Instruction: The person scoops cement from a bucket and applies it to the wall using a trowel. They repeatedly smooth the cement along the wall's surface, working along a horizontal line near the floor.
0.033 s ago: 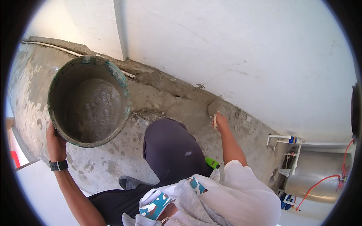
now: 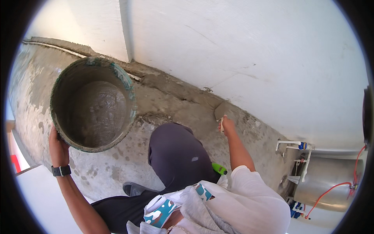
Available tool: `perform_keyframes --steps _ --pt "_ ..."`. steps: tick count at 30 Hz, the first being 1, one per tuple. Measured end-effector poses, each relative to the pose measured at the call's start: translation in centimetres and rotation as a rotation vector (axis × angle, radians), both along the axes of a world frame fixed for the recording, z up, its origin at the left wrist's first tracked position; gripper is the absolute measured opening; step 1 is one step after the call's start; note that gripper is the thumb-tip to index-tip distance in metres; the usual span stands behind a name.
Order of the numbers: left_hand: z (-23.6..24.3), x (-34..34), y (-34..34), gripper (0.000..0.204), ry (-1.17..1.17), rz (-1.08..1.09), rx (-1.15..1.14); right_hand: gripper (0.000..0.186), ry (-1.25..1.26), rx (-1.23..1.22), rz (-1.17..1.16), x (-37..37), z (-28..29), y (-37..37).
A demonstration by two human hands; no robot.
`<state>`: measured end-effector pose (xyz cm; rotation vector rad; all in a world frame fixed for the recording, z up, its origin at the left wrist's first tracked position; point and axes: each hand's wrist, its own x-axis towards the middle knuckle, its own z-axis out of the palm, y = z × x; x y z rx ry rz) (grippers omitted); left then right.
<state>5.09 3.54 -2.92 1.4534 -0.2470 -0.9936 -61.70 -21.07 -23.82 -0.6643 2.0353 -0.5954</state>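
Observation:
My left hand [image 2: 59, 150] is closed on the near-left rim of a round, mortar-crusted bucket [image 2: 65, 91], tilted so that its mouth faces me. Wet grey mortar [image 2: 103, 111] covers its bottom; part of my left fingers is hidden behind the rim. At the foot of the white wall, my right hand [image 2: 228, 126] grips the pale handle of a trowel [image 2: 222, 112]. The trowel's blade, coated in mortar, lies against a strip of wet mortar [image 2: 193, 113] on the floor beside the wall.
A white pipe [image 2: 54, 47] runs along the wall base behind the bucket. To the right stands a shiny metal tank [image 2: 327, 183] with white pipes [image 2: 306, 163] and a red hose [image 2: 327, 199]. My bent knee [image 2: 177, 154] is between my hands. The white wall [image 2: 249, 46] rises ahead.
The bucket and my left hand have shifted very slightly to the right. My right hand and the trowel stay in place.

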Motion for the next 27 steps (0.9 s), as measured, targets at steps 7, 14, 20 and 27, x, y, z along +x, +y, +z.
perform_keyframes --steps 7,14,20,27 --pt "0.6 -1.2 -0.6 0.049 -0.018 0.018 0.002 0.049 0.009 0.066 0.191 6.6 0.0 -1.9" --pt "0.8 -1.4 -0.7 0.050 0.008 0.007 -0.009 0.049 0.046 0.016 0.183 7.8 -0.4 -1.3" --pt "0.6 -1.2 -0.6 0.051 0.017 0.057 -0.004 0.047 -0.019 -0.004 0.068 6.6 -1.3 -2.3" --pt "0.8 -1.4 -0.6 0.049 -0.014 0.029 -0.006 0.056 0.041 -0.006 0.263 12.7 -2.6 -1.8"
